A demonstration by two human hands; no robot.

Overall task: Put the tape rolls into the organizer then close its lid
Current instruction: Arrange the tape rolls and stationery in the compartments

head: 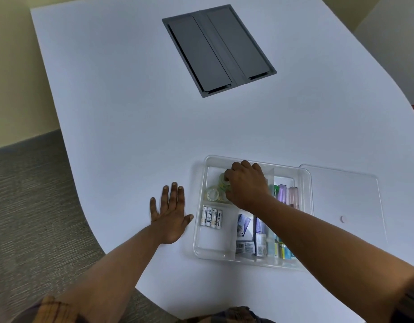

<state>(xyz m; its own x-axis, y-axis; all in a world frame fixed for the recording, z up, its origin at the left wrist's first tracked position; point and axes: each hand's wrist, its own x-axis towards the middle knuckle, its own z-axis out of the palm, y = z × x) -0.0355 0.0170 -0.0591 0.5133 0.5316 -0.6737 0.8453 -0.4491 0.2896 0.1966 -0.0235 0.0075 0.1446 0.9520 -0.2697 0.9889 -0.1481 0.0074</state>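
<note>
A clear plastic organizer [304, 183] stands on the white table at the lower right, its top uncovered. In its far-left compartment lie pale green and yellow tape rolls [213, 194]. My right hand [246, 185] reaches into that compartment, fingers curled on a green tape roll [223, 181]. The clear lid [345, 201] lies flat on the table, right of the organizer. My left hand [170, 217] rests palm down on the table just left of the organizer, fingers spread, holding nothing.
Other compartments hold several white batteries [212, 216], boxed cards [244, 231] and pastel markers [287, 193]. A dark grey cable hatch [218, 50] is set into the table farther back. The table's curved edge runs on the left, with grey carpet [26, 194] below.
</note>
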